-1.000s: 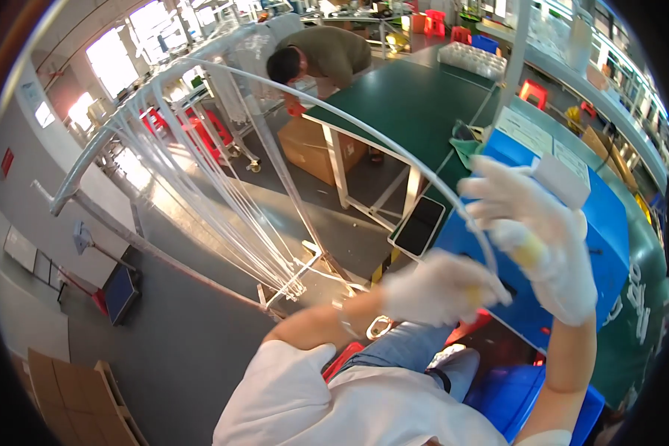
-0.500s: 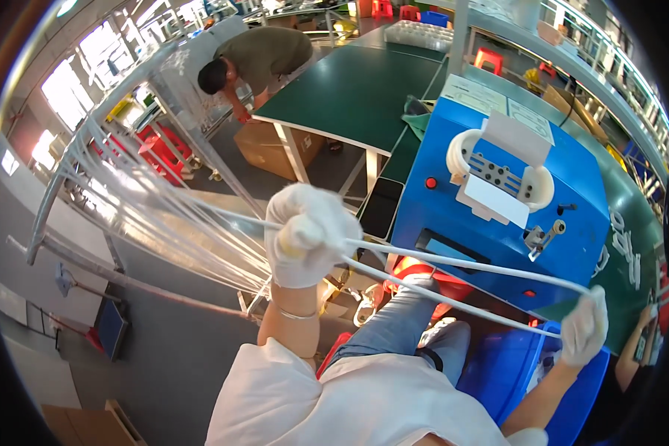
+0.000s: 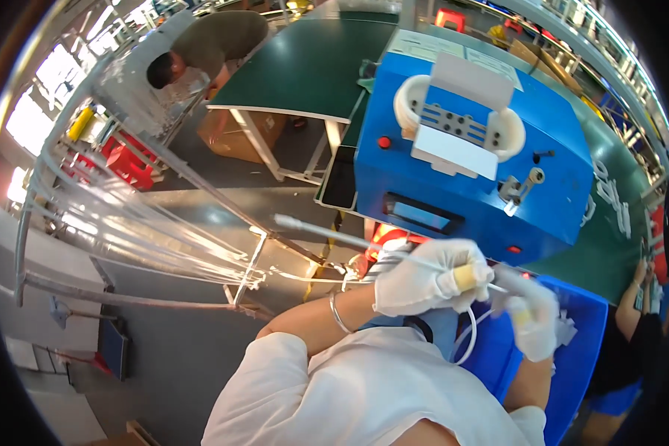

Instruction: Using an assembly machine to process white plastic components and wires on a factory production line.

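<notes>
Gripping clear tubing [image 3: 327, 229], both hands [image 3: 431, 279] near machine edge [image 3: 453, 245].

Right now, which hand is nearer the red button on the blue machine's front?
Left. The left hand sits below the red button, gripping the clear tube. The right hand is lower and further right.

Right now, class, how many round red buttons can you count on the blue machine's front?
2. One red button sits upper left on the blue machine, beside the white fixture; the other red button sits lower right, above the gloved hands. More may be hidden behind them.
</notes>
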Demonstrator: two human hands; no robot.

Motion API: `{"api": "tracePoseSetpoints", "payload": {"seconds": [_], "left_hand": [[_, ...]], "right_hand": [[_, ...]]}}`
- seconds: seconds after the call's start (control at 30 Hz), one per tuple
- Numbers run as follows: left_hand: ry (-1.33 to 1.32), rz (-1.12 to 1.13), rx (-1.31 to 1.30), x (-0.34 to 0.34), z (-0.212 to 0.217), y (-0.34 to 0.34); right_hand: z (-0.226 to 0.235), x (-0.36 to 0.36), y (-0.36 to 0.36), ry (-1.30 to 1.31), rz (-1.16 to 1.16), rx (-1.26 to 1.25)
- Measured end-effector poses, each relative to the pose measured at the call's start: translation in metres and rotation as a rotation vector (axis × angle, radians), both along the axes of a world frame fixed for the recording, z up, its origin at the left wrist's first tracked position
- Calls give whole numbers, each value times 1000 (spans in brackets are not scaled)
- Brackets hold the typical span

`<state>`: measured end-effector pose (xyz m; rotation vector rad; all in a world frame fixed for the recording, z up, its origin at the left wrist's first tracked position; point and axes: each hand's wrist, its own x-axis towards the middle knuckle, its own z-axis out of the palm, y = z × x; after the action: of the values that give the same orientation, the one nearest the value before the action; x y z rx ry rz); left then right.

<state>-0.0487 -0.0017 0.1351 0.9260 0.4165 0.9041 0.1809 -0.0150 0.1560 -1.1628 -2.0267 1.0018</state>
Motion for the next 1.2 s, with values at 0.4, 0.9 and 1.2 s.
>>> {"api": "tracePoseSetpoints", "payload": {"seconds": [0.4,0.9,1.2], "left_hand": [[219,776,142,-81,24,71],[496,1066,554,-52,25,89],[571,1106,541,-61,12,87]], "right_hand": [[4,35,27,58,-507,39],[20,79,45,-61,-635,245],[47,116,139,-225,-527,446]]}}
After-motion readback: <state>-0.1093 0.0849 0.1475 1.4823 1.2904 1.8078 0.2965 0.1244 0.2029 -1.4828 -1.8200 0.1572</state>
